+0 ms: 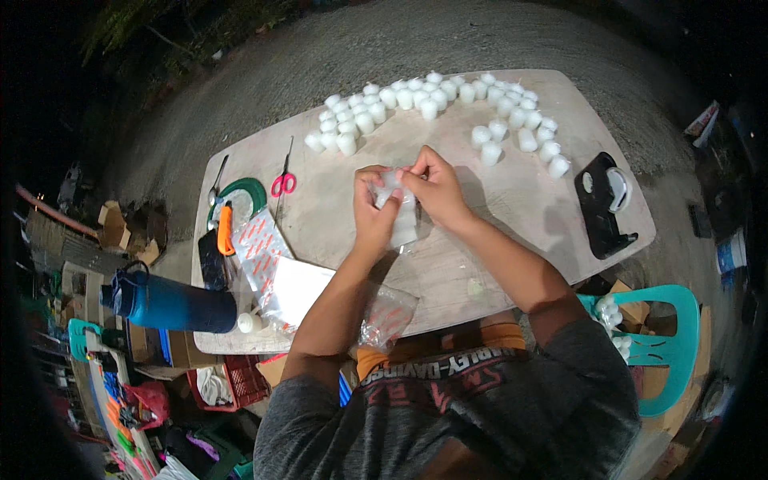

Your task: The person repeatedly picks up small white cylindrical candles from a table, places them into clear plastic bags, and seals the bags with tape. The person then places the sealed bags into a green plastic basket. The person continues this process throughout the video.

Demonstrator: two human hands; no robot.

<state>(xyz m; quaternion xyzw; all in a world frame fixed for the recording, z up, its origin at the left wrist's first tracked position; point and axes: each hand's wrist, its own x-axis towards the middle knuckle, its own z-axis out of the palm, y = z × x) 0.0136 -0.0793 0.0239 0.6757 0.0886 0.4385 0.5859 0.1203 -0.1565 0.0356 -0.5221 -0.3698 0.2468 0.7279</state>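
Observation:
Over the middle of the table my left hand [374,214] pinches one side of a clear plastic bag [405,230]. My right hand [439,190] grips its upper edge, with thumb and forefinger close together. Something whitish shows through the bag, but its kind is hard to make out. Beyond my hands, many small white cylinders [430,107] with knobbed tops stand upright in a curved band along the far side. They look like candles or small wrapped cups. A few stand apart at the right, nearer to my right hand.
Left on the table [320,232] lie pink-handled scissors [283,185], an orange cutter [226,230], a green tape ring [246,192], a spoon [216,186], a phone [212,260], plastic packaging [264,248] and a blue bottle [176,304]. A black tape dispenser [600,206] sits right; a green chair [680,344] stands nearby.

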